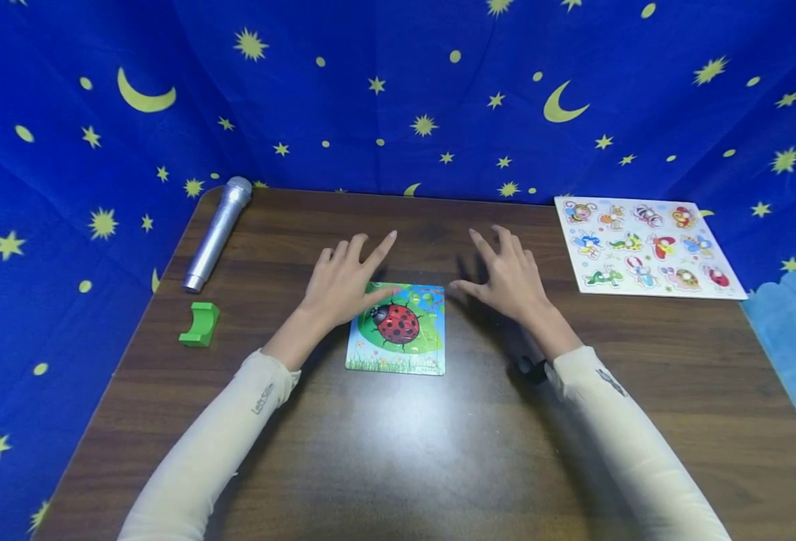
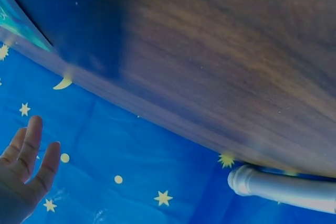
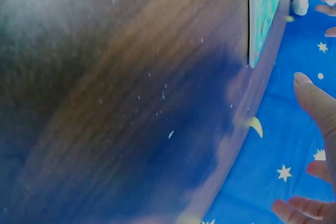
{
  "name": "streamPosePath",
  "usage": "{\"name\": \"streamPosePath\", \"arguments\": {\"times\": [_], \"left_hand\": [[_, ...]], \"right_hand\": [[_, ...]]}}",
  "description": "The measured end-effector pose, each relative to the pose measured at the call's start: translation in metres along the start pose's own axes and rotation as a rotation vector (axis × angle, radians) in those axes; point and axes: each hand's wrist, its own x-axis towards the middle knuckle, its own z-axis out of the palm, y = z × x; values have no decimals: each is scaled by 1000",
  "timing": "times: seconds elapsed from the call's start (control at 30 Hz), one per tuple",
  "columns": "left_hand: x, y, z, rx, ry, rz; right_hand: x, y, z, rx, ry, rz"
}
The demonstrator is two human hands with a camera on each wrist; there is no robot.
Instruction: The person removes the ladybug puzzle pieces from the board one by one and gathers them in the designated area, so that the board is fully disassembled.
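A square ladybug puzzle (image 1: 398,330) lies flat in the middle of the table, its upper left corner partly hidden by a hand. My left hand (image 1: 346,285) is over that corner with fingers spread and thumb reaching across the puzzle's top edge; whether it touches cannot be told. To the right of the puzzle, my right hand (image 1: 509,278) is held with fingers apart, its thumb pointing toward the puzzle's upper right corner. Neither hand holds anything. Fingers of the left hand (image 2: 26,166) and right hand (image 3: 320,114) also show in the wrist views.
A silver microphone (image 1: 218,237) lies at the table's back left, with a green curved block (image 1: 200,324) nearer to me. At the back right is a white board with insect pictures (image 1: 651,248). A blue star-and-moon cloth (image 1: 398,90) hangs behind the wooden table (image 1: 398,466).
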Motion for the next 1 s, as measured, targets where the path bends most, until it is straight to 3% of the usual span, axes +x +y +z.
{"name": "streamPosePath", "arguments": {"times": [0.47, 1.0], "left_hand": [[-17, 10, 6, 53, -2, 36], [-30, 27, 15, 84, -184, 26]], "right_hand": [[-13, -7, 7, -12, 20, -56], [-28, -17, 17, 12, 25, -85]]}}
